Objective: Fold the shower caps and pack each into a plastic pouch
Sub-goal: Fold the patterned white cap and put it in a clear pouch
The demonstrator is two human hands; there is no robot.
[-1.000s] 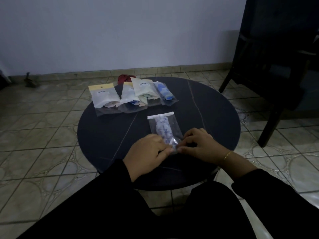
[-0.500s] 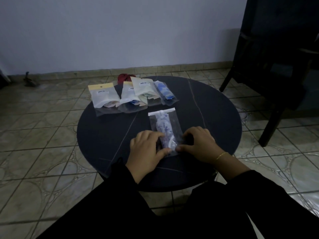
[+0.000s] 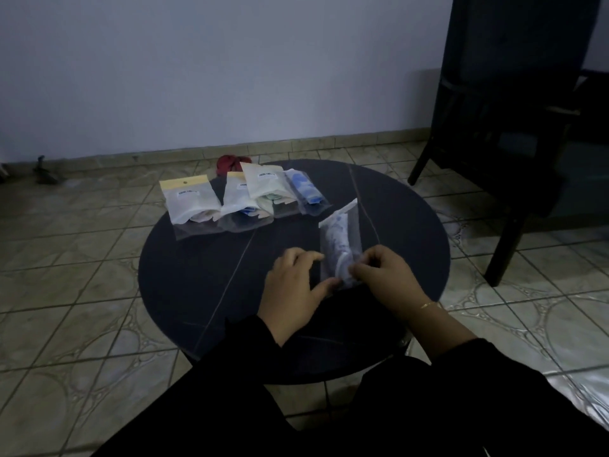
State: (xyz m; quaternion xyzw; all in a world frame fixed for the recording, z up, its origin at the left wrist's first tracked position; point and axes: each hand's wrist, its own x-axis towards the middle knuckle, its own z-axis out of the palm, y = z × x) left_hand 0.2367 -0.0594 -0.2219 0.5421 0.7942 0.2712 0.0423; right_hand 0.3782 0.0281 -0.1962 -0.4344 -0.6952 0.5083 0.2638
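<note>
A clear plastic pouch (image 3: pixel 341 239) with a folded white-and-blue shower cap inside is tilted up off the round dark table (image 3: pixel 395 232), its far end raised. My right hand (image 3: pixel 385 278) pinches the pouch's near right edge between thumb and fingers. My left hand (image 3: pixel 293 285) sits at the pouch's near left side, thumb and fingertips touching its edge. Several packed pouches lie in a row at the table's far side: a white one (image 3: pixel 191 201), a second (image 3: pixel 239 199), a third (image 3: pixel 267 183) and a blue one (image 3: pixel 304 191).
A red cloth item (image 3: pixel 230 163) lies on the tiled floor behind the table. A dark wooden chair (image 3: pixel 501 127) stands at the right, its leg close to the table's rim. A grey wall closes the back.
The pouch lay flat on the table under both hands; now its far end is lifted and it has swung to the right. My left hand's grip has loosened.
</note>
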